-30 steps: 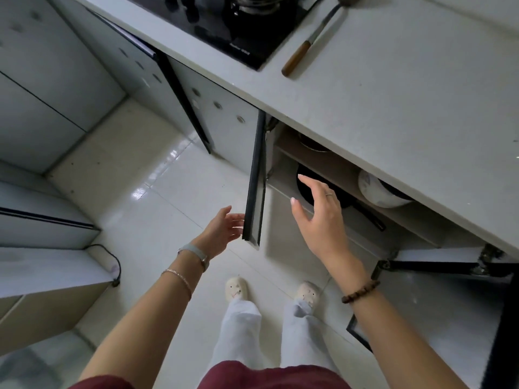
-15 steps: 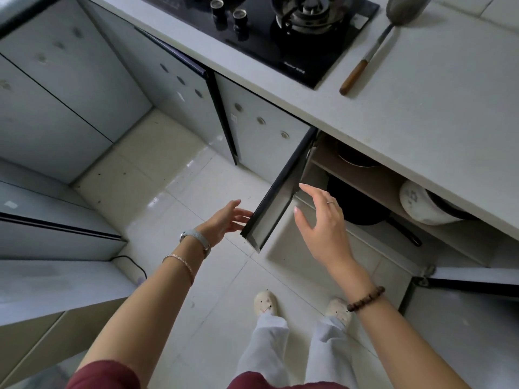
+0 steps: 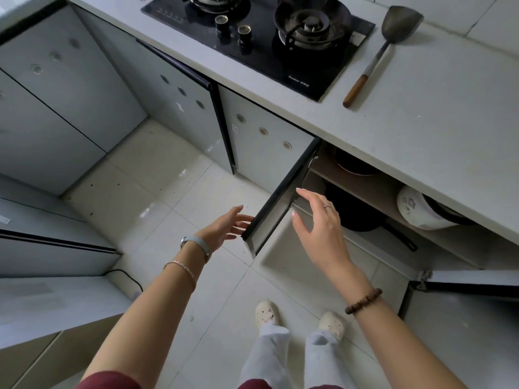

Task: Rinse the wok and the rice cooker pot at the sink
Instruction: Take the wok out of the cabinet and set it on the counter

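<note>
A black wok with a long handle lies on the lower shelf of the open cupboard under the counter. To its right a white rice cooker lies tipped, its dark pot partly showing. My left hand is open, its fingertips touching the outer edge of the left cupboard door. Inside that door, in front of the wok, my right hand hovers open and holds nothing. No sink is in view.
A black gas hob sits in the white counter, with a metal spatula beside it. A second pan rests on the upper shelf. The right cupboard door swings open at lower right. Below are a tiled floor and my feet.
The view has tilted up and shows more of the hob and counter. The left door has swung toward shut. My right hand stays near the wok; my left hand stays at the door edge.
</note>
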Motion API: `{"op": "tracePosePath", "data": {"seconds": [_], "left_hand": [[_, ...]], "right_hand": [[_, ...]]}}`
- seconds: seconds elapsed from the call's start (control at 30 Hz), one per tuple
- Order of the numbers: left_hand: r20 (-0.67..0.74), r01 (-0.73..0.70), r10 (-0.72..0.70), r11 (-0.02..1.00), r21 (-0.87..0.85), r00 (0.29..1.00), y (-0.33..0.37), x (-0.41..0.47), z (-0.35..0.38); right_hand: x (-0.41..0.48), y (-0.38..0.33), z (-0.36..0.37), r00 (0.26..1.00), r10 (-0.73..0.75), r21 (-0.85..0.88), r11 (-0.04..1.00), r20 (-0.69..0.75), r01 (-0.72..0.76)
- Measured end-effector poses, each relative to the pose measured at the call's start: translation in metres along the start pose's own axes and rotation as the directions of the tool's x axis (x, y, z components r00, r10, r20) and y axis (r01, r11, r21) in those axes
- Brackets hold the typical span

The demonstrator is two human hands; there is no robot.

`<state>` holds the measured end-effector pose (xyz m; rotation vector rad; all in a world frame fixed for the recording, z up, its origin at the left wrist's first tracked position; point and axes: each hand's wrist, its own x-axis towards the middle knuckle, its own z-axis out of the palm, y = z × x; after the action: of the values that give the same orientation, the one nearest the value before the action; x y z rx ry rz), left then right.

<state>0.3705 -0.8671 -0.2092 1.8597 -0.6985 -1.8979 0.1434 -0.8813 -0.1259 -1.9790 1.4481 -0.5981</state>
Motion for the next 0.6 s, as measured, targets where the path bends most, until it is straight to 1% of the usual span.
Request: {"op": "tracePosePath", "data": {"seconds": [0.17,0.23,0.27,0.33,0.4,0.5,0.6], "left_hand": [[-0.074,-0.063,0.058,0.996,-0.061,0.996,-0.007,-0.007,0.002],[-0.156,-0.112,0.096,0.989,-0.097,0.983,-0.01,-0.013,0.007],[-0.219,-0.152,0.129,0.984,-0.091,0.967,-0.012,-0.016,0.011],[-0.342,-0.256,0.228,0.966,-0.041,0.912,-0.015,-0.024,0.02],[-0.411,-0.361,0.33,0.933,0.003,0.85,-0.014,-0.035,0.034],[-0.454,-0.469,0.407,0.883,-0.026,0.792,-0.008,-0.055,0.065],[-0.44,-0.518,0.439,0.852,-0.072,0.783,-0.002,-0.063,0.103]], "right_hand": [[-0.014,0.006,-0.008,0.999,0.016,0.003,1.0,-0.028,-0.016],[-0.022,0.011,-0.012,0.999,0.034,0.017,0.999,-0.033,-0.033],[-0.026,0.015,-0.015,0.998,0.047,0.027,0.999,-0.038,-0.046],[-0.034,0.024,-0.02,0.996,0.074,0.053,0.996,-0.054,-0.071],[-0.044,0.035,-0.027,0.992,0.09,0.071,0.994,-0.094,-0.083],[-0.061,0.058,-0.04,0.982,0.12,0.11,0.988,-0.145,-0.105],[-0.079,0.084,-0.06,0.969,0.174,0.167,0.975,-0.173,-0.145]]}}
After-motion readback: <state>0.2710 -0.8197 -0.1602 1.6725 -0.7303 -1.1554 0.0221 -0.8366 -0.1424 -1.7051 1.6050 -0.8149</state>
